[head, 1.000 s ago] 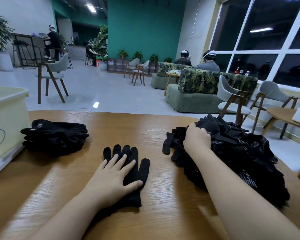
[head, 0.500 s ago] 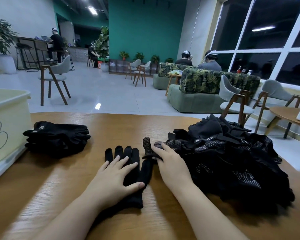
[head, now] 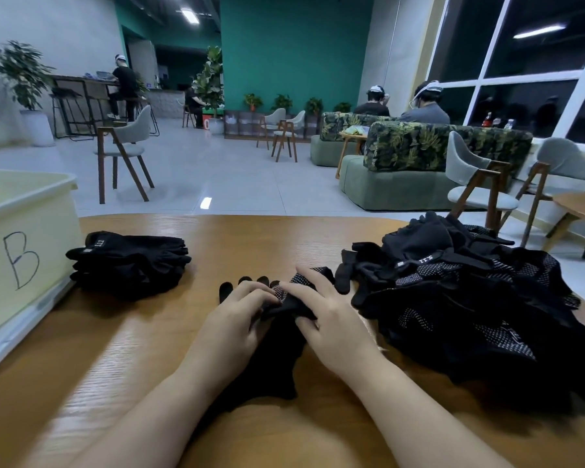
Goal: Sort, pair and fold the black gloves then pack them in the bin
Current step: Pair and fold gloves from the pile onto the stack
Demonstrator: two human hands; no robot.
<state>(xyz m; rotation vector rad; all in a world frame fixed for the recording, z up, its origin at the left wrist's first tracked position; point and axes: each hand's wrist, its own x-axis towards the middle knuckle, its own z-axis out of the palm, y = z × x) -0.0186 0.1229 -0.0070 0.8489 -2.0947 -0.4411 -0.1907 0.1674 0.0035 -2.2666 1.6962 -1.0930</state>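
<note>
Black knit fabric fills the middle of the wooden surface, where two gloves lie together under both hands. The lower glove lies flat with its fingertips pointing away from the person, several of them showing just past the left hand. A second glove, its dotted palm partly visible, lies on top of the first and is bunched between the hands. The left hand rests on the pair with its fingers curled down, their tips pressing into the dotted fabric. The right hand lies over the upper glove with its fingers stretched forward, while its thumb pinches a fold of the black fabric against the hand.

To the right, touching or nearly touching the upper glove's fingers, sits a loose heap of unsorted gloves, black with dotted patches and a small white label reading "IT'S". To the left, well apart from the hands, a neat stack of folded gloves rests on the surface just beside a pale yellow bin marked with a hand-drawn letter B. I cannot tell what the bin holds, as its inside is out of sight.

Beyond the surface stretch a tiled floor, grey chairs, a leaf-patterned sofa and seated people.
</note>
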